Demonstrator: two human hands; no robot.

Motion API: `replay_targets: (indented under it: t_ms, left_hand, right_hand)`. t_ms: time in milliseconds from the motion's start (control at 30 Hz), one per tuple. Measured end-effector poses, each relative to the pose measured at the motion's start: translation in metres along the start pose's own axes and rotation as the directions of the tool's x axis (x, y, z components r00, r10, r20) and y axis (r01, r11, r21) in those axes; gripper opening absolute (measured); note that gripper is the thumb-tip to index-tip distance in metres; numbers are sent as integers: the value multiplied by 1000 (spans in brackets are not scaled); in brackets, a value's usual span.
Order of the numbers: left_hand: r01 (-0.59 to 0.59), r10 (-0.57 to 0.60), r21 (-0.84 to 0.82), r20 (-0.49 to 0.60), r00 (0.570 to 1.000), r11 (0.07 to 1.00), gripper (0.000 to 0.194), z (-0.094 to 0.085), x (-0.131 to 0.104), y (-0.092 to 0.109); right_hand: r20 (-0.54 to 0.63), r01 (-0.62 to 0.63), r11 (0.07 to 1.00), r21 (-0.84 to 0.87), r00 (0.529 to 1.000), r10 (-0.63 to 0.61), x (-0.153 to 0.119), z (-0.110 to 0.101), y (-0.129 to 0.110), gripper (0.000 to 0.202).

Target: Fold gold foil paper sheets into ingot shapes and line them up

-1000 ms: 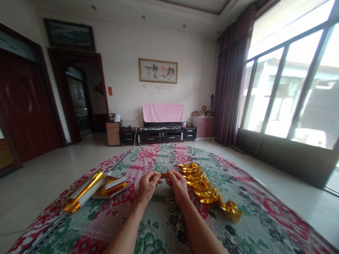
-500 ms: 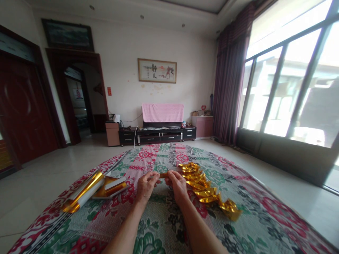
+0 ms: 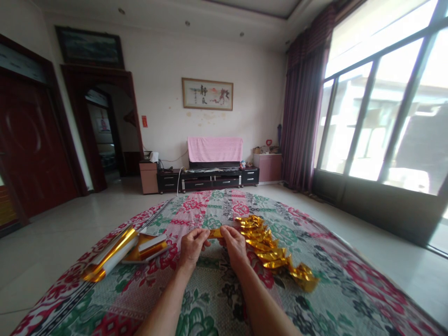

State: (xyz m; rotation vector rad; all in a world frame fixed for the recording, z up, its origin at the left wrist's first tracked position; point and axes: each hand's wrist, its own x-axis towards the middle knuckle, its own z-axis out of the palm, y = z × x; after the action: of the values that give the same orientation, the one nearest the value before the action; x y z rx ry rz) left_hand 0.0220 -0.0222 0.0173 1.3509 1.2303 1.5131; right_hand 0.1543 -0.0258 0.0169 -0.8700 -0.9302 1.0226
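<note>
A small piece of gold foil point(image 3: 215, 233) is stretched between my two hands, just above the patterned cloth. My left hand point(image 3: 192, 244) pinches its left end between thumb and fingers. The right end is pinched by my right hand point(image 3: 234, 242). Close to my right hand lies a row of several folded gold foil pieces point(image 3: 266, 245), running back to front. At the left, a roll of gold foil point(image 3: 111, 254) rests on the cloth, with a stack of gold and white sheets point(image 3: 149, 247) beside it.
The floral cloth point(image 3: 196, 298) covers a round-edged table. Beyond it, against the wall, stand a low black cabinet point(image 3: 206, 183) and something draped with a pink towel point(image 3: 215, 148). A purple curtain point(image 3: 303, 116) and large windows are on the right.
The foil between my hands has tilted and shows a brighter, wider face. Both hands have shifted very slightly; the foil pieces on the cloth are unchanged.
</note>
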Motion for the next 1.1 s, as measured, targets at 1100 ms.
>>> replay_targets:
  t_ms: [1100]
  left_hand:
    - [-149, 223, 726, -7, 975, 672, 16, -3, 0, 1]
  right_hand:
    - [54, 182, 430, -884, 955, -292, -4, -2, 2, 21]
